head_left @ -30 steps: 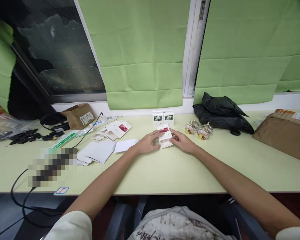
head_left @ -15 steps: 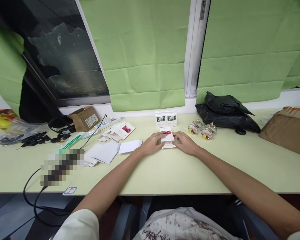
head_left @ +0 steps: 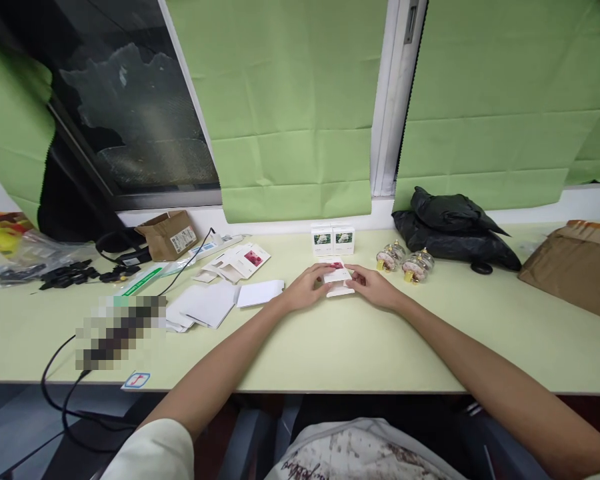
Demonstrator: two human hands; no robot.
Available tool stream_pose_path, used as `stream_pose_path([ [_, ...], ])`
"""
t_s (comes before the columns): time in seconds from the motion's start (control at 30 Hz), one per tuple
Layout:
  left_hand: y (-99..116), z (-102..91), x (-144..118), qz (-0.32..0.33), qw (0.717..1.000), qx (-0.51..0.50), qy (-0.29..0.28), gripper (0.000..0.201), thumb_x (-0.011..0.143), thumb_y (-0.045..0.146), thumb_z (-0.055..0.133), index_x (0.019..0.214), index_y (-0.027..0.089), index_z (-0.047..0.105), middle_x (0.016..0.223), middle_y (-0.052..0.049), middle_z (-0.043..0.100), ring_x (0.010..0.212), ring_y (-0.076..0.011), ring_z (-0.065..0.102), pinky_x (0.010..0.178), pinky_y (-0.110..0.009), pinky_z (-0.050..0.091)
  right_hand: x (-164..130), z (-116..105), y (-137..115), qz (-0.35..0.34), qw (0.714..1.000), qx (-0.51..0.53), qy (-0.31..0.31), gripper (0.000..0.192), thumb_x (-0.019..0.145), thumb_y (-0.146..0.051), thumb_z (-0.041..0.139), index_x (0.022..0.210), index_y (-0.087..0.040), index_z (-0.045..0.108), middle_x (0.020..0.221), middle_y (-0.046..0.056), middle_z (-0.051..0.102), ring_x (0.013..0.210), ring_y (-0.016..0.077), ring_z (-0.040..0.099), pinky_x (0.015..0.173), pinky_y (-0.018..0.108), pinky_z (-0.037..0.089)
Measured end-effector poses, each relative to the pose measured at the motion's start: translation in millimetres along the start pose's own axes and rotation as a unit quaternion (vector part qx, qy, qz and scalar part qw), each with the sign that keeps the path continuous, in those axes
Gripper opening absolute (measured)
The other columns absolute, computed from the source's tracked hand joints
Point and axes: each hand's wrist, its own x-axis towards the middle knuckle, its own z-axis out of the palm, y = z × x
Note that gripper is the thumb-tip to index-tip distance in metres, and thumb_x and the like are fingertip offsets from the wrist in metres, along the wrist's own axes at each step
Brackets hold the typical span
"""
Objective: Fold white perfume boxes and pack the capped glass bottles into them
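Since half second ago, your hands barely shifted: left hand (head_left: 304, 288) and right hand (head_left: 375, 287) flank small white carton (head_left: 339, 279) mid-table, fingertips pinching its sides, apparently; long axis runs near-far.

My feed looks evenly lit from overhead, with only soft shadows under the arms on the pale table (head_left: 330, 347). The window (head_left: 130, 113) is dark. Edges bend wide-angle, and a pixelated patch (head_left: 117, 330) masks something at left.
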Motion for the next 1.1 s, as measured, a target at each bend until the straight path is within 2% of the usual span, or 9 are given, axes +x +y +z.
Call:
stream_pose_path([
  [0.2,-1.8,-5.4,0.6,-0.018,1.0,-0.02,-0.004,0.048,0.104,0.054,0.052,0.145,0.033,0.062,0.156,-0.007,0.053,0.128,-0.0261,0.062,0.106,-0.042,0.054,-1.5,-3.2,-3.7,-0.002,0.997,0.062,-0.042,0.076,0.09,-0.055,0.073,0.157,-0.027,0.051,0.097,0.002,0.066,0.077,0.0168,0.056,0.069,0.03,0.049],
  [0.27,-0.9,-6.6,0.3,-0.017,0.999,-0.025,-0.012,0.05,0.102,0.057,0.055,0.145,0.033,0.062,0.155,-0.007,0.054,0.133,-0.0274,0.06,0.107,-0.042,0.053,-1.4,-1.6,-2.7,0.004,0.998,0.058,-0.03,0.073,0.09,-0.055,0.072,0.155,-0.026,0.053,0.096,0.002,0.065,0.077,0.0166,0.055,0.069,0.029,0.05],
  [0.4,0.6,-7.5,-0.8,0.0,1.0,-0.006,-0.017,0.066,0.091,0.058,0.072,0.151,0.035,0.056,0.159,-0.008,0.051,0.144,-0.0308,0.05,0.115,-0.045,0.048,-0.3,2.5,-0.7,0.01,0.999,0.043,-0.011,0.066,0.094,-0.053,0.067,0.151,-0.024,0.056,0.097,0.002,0.064,0.078,0.0171,0.056,0.071,0.031,0.05],
  [0.5,0.2,-6.4,-0.8,0.004,1.0,-0.001,-0.012,0.062,0.094,0.056,0.07,0.15,0.035,0.057,0.158,-0.008,0.051,0.145,-0.0308,0.049,0.117,-0.047,0.046,0.6,4.8,-1.3,0.002,0.999,0.032,-0.007,0.061,0.096,-0.05,0.065,0.15,-0.023,0.057,0.098,0.003,0.064,0.078,0.0173,0.056,0.072,0.031,0.049],
  [0.8,-4.3,-3.3,-1.0,-0.019,0.999,-0.024,-0.01,0.052,0.097,0.051,0.067,0.146,0.034,0.061,0.153,-0.008,0.053,0.137,-0.0287,0.053,0.109,-0.043,0.05,3.2,11.4,-2.9,0.006,1.0,0.003,0.021,0.056,0.098,-0.048,0.06,0.146,-0.019,0.06,0.105,0.006,0.068,0.079,0.0182,0.058,0.076,0.034,0.049],
  [1.1,-15.1,1.2,3.0,-0.018,0.998,-0.052,-0.011,0.051,0.097,0.05,0.068,0.145,0.035,0.062,0.152,-0.009,0.053,0.134,-0.0283,0.052,0.106,-0.043,0.05,3.9,12.2,-6.6,0.005,0.999,-0.033,0.03,0.049,0.1,-0.053,0.055,0.136,-0.019,0.062,0.093,0.002,0.068,0.074,0.0175,0.057,0.07,0.031,0.046],
])
